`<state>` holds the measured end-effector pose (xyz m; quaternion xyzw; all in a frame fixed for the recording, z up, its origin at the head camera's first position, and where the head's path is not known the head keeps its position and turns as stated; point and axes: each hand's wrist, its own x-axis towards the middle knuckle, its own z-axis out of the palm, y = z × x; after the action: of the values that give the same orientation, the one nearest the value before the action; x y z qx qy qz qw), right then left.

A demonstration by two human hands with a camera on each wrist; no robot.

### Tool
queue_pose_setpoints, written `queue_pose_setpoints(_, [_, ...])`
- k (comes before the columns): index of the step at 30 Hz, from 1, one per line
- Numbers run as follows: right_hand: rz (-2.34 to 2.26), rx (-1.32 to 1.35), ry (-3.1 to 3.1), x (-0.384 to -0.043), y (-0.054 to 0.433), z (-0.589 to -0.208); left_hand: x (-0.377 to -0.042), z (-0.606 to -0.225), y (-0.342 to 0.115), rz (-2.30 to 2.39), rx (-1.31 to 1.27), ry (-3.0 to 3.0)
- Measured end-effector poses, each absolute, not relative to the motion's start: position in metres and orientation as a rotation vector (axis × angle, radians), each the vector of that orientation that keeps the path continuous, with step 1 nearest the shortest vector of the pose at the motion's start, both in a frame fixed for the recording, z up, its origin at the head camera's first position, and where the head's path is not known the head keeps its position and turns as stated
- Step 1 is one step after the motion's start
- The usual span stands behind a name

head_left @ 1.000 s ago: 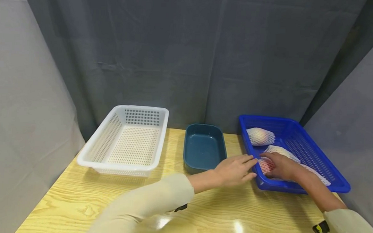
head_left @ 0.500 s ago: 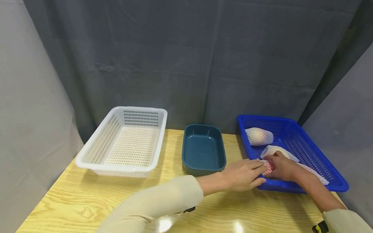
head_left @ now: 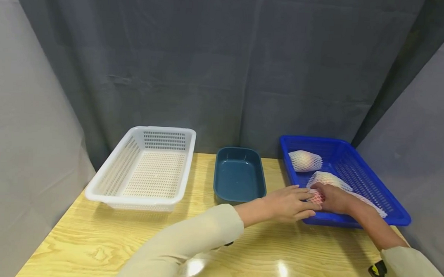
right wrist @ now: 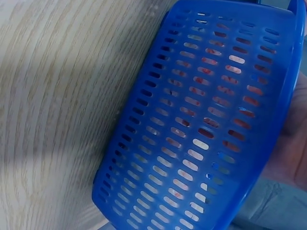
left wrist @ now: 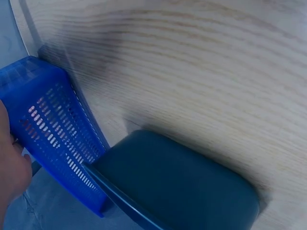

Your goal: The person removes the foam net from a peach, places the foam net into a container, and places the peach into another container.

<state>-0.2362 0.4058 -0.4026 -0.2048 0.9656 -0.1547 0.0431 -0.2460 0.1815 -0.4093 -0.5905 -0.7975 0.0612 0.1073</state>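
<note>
In the head view my right hand (head_left: 336,199) reaches into the blue basket (head_left: 376,182) and grips a red fruit in a white foam net (head_left: 316,197). From the left, my left hand (head_left: 290,202) lies over the basket's near left corner, fingers extended to the netted fruit and thumb held apart. Several more foam-netted fruits share the basket: a pale one (head_left: 305,161) at the back left, another (head_left: 329,180) behind my right hand. Both wrist views catch mostly the basket's slotted wall (right wrist: 182,120), which hides the fingertips.
A dark teal tub (head_left: 239,178) stands on the wooden table (head_left: 269,256), left of the blue basket. Further left is a white slotted basket (head_left: 155,175). Grey curtains (head_left: 173,62) close off the back and sides.
My left hand has moved right, from the basket's rim over to the netted red fruit. The right hand stays at that fruit inside the basket.
</note>
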Motion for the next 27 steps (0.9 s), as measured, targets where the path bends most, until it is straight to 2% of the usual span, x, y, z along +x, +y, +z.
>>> queue_pose_setpoints(4, [-0.494, -0.659, 2.925, -0.239, 0.405, -0.405, -0.250, -0.410, 0.180, 0.186, -1.783, -2.333])
queue_pose_setpoints(10, [-0.513, -0.527, 2.881, -0.240, 0.408, -0.406, -0.251, -0.408, 0.181, 0.152, -1.819, -2.334])
queue_pose_setpoints(14, [-0.498, -0.547, 2.896, -0.239, 0.408, -0.406, -0.251, -0.407, 0.180, 0.163, -1.827, -2.339])
queue_pose_setpoints(27, [-0.604, -0.427, 2.858, -0.238, 0.408, -0.389, -0.250, -0.408, 0.178, 0.168, -1.832, -2.309])
